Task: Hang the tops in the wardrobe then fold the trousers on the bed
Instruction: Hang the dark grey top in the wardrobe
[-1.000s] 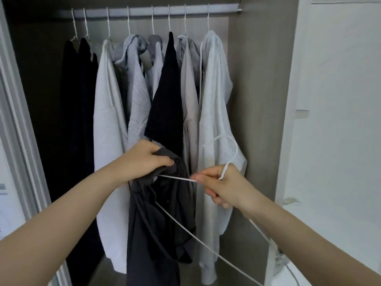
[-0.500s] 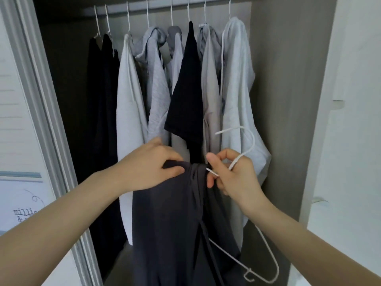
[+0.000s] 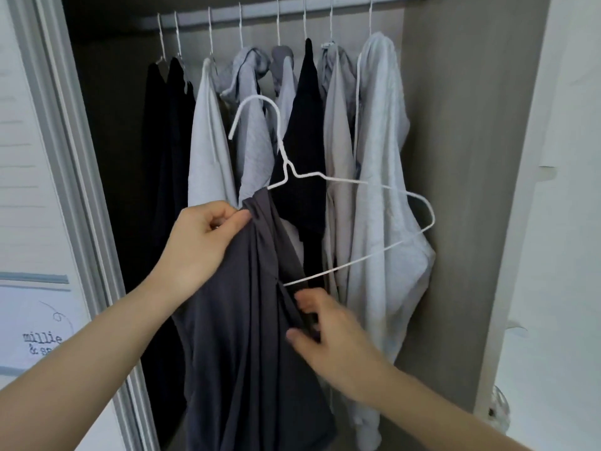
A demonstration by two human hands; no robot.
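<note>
Left hand [image 3: 201, 245] pinches a limp, light dark top [image 3: 240, 320] half-threaded on a wire hanger [image 3: 325, 180]; at five o'clock, right hand [image 3: 328, 333] grips its neckline.

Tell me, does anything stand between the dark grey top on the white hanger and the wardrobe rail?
Nothing visible blocks the way up to the rail. The dark grey top is only half on the white hanger, and hung clothes already crowd the rail.

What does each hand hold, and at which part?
The left hand pinches the dark grey top at its upper edge, where the white hanger enters it. The right hand grips a fold of the same top lower down.
</note>
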